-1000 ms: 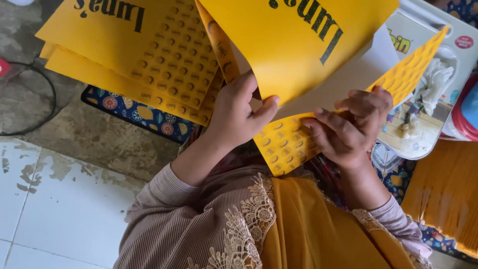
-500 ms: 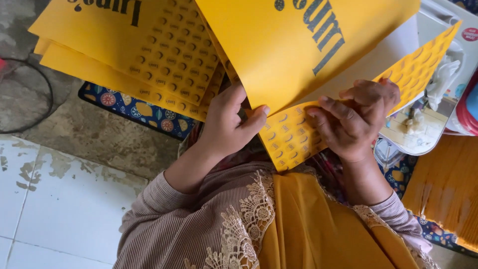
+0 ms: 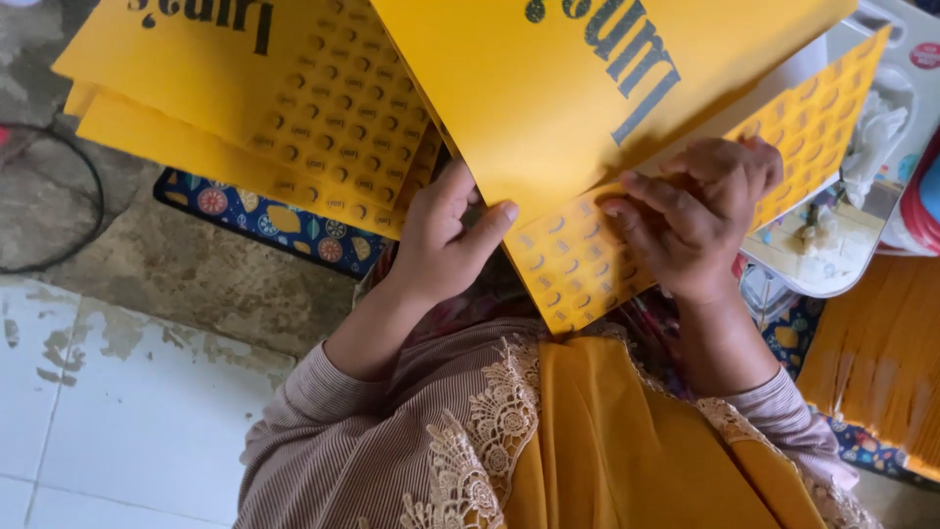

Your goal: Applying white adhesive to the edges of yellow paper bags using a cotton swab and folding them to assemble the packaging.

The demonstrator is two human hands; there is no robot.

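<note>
The left hand (image 3: pixel 446 240) is pinching the lower edge of a plain yellow sheet (image 3: pixel 548 108), thumb out front and fingers closed on it. The right hand (image 3: pixel 700 220) is pressing its fingertips (image 3: pixel 627 206) on a yellow sticker sheet (image 3: pixel 587 260) of small round labels; I cannot tell whether they are gripping one. Both sheets are being held up over the lap, above a patterned mat (image 3: pixel 264 220) lying on the floor. To peel well, she is best off keeping the sheet taut and lifting a label by its rim. A white tray (image 3: pixel 832 264) is sitting near the mat's right edge.
</note>
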